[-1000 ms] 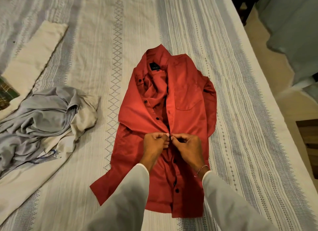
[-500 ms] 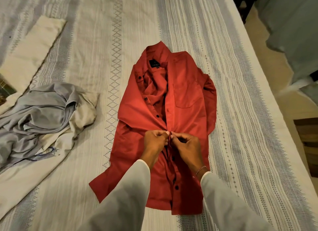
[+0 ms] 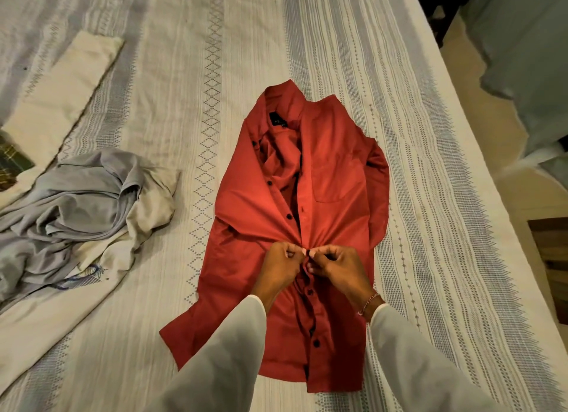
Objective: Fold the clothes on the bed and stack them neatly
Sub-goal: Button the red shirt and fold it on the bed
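Observation:
A red button-up shirt (image 3: 335, 178) lies face up on the bed, collar away from me, its upper front open and its black buttons showing. My left hand (image 3: 281, 265) pinches the left edge of the placket at mid-chest. My right hand (image 3: 336, 265) pinches the right edge just opposite, thumbs almost touching. The cloth puckers toward the pinch. The lower buttons look fastened. A crumpled grey garment (image 3: 76, 202) lies on cream cloth (image 3: 147, 208) at the left.
The striped white and grey bedspread (image 3: 190, 73) covers the bed. A folded cream piece (image 3: 61, 95) and a dark checked cloth (image 3: 12, 162) lie at the far left. The bed's right edge (image 3: 479, 153) drops to the floor, with grey fabric (image 3: 528, 58) beyond.
Both hands stay pinched at the same spot on the placket, working it. The view has shifted slightly; the shirt has not moved on the bed.

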